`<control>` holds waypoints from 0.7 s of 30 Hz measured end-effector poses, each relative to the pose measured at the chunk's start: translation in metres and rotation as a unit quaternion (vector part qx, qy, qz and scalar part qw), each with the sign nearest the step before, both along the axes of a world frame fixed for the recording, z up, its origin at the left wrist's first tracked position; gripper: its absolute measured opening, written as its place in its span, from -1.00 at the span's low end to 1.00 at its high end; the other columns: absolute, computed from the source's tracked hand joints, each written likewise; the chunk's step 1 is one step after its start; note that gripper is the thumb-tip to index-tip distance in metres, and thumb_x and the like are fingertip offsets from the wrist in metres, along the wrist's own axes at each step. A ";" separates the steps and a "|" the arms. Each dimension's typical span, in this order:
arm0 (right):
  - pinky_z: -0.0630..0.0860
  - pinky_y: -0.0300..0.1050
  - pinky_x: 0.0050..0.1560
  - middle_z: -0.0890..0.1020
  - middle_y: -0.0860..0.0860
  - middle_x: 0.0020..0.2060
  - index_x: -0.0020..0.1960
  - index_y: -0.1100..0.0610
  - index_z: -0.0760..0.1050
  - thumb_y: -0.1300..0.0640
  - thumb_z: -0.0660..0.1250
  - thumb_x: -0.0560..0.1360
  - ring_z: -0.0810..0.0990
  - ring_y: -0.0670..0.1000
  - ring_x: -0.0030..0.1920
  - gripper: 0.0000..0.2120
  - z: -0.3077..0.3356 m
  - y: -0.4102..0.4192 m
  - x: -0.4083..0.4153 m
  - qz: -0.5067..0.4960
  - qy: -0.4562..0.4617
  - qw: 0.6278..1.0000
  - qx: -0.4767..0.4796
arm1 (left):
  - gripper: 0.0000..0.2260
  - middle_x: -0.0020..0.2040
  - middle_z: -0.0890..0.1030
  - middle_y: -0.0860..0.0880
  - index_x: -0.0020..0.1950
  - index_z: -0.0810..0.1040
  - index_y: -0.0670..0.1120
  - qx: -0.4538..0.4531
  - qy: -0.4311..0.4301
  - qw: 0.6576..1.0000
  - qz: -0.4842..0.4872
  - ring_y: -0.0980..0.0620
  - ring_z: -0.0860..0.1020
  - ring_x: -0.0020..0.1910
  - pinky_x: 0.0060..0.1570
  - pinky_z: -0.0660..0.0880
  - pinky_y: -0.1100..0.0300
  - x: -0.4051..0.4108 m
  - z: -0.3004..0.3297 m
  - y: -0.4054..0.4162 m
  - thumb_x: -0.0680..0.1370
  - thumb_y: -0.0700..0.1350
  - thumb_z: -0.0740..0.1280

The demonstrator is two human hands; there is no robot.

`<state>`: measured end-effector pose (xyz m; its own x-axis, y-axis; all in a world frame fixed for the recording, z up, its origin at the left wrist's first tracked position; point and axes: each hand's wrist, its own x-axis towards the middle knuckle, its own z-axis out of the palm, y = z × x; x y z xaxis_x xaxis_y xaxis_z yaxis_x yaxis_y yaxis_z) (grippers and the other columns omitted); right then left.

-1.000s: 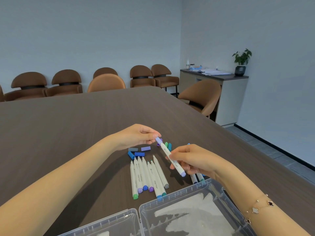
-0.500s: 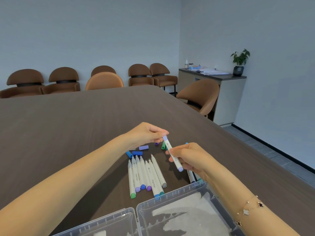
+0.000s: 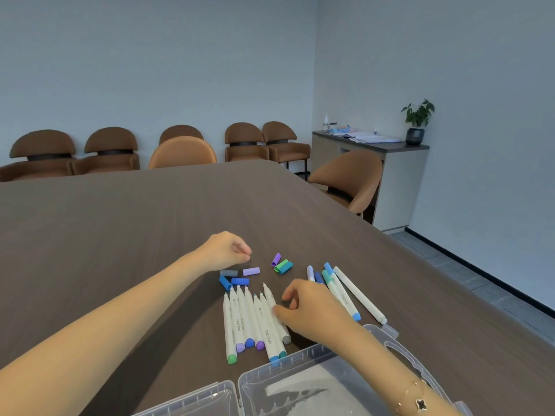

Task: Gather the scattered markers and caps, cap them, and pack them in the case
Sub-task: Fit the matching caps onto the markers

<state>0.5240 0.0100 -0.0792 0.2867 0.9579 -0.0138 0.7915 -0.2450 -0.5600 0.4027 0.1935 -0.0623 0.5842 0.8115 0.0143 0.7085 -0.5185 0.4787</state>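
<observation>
Several uncapped white markers lie side by side on the brown table, coloured ends toward me. My right hand reaches across them, and its thumb and forefinger pinch the rightmost one, the grey-ended marker. Loose caps lie just beyond the tips: grey, lilac, two blue, purple and green with teal. My left hand hovers above the grey cap with curled fingers and holds nothing. Several capped markers lie to the right. The clear case lies open at the near edge.
The case's clear lid lies flat to the left of the tray. Brown chairs stand round the far side of the table, and one chair at its right edge. A cabinet with a plant stands against the right wall.
The lilac marker that both hands held now lies with the capped markers at the right. My right hand has moved down to the uncapped row. My left hand has drawn back over the loose caps.
</observation>
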 end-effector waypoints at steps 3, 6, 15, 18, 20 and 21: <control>0.54 -0.19 -0.04 0.63 0.06 -0.13 0.10 0.07 0.49 0.03 0.31 0.53 0.52 -0.11 -0.23 -0.81 -0.002 0.001 0.000 0.005 0.028 1.000 0.005 | -0.83 0.09 0.61 -0.10 0.06 0.62 -0.16 -0.002 0.046 0.999 0.018 0.02 0.57 0.05 -0.07 0.47 0.27 0.002 0.000 0.006 0.55 -0.13 0.31; 0.53 -0.20 -0.06 0.63 0.07 -0.11 0.07 0.09 0.51 0.04 0.30 0.53 0.52 -0.10 -0.22 -0.83 -0.001 0.000 0.000 0.012 0.027 1.000 0.003 | -0.85 0.08 0.59 -0.03 0.02 0.60 -0.10 -0.035 0.137 0.989 0.036 0.01 0.56 0.05 -0.06 0.51 0.23 -0.004 0.013 0.007 0.54 -0.05 0.34; 0.28 -0.33 -0.37 0.37 -0.03 -0.44 -0.27 0.06 0.37 0.06 0.31 0.49 0.38 -0.12 -0.41 -0.79 -0.001 0.002 -0.002 -0.017 -0.042 0.997 -0.055 | -0.89 -0.02 0.59 0.05 -0.02 0.57 -0.02 -0.052 0.139 0.988 -0.046 0.12 0.53 -0.10 -0.18 0.46 0.33 -0.023 0.009 0.002 0.53 -0.01 0.37; 0.28 -0.32 -0.39 0.31 -0.02 -0.48 -0.37 0.07 0.29 0.04 0.31 0.48 0.32 -0.12 -0.45 -0.69 0.001 0.002 0.006 -0.030 -0.037 0.996 -0.076 | -0.88 0.02 0.59 0.03 0.00 0.54 -0.01 -0.043 0.113 0.990 -0.067 0.12 0.54 -0.03 -0.02 0.49 0.27 -0.021 0.005 0.003 0.54 0.01 0.35; 0.31 -0.34 -0.38 0.33 -0.02 -0.46 -0.31 0.10 0.34 0.03 0.30 0.49 0.32 -0.12 -0.46 -0.73 0.005 0.001 0.014 -0.031 -0.022 0.995 -0.087 | -0.88 0.04 0.59 0.02 0.02 0.52 -0.01 -0.043 0.075 0.993 -0.082 0.10 0.55 0.02 0.06 0.51 0.23 -0.020 0.006 0.000 0.55 0.00 0.34; 0.33 -0.34 -0.38 0.38 0.00 -0.43 -0.23 0.12 0.41 0.03 0.29 0.50 0.34 -0.12 -0.46 -0.80 0.007 -0.001 0.018 -0.028 -0.004 0.996 -0.089 | -0.89 0.04 0.60 0.02 0.02 0.52 0.00 -0.047 0.050 0.994 -0.089 0.09 0.56 0.03 0.07 0.52 0.23 -0.020 0.006 -0.002 0.54 0.00 0.34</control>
<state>0.5416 0.0094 -0.0719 0.3400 0.9232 -0.1793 0.7784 -0.3832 -0.4972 0.3828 0.1919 -0.0560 0.7129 0.6907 -0.1211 0.6562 -0.5962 0.4625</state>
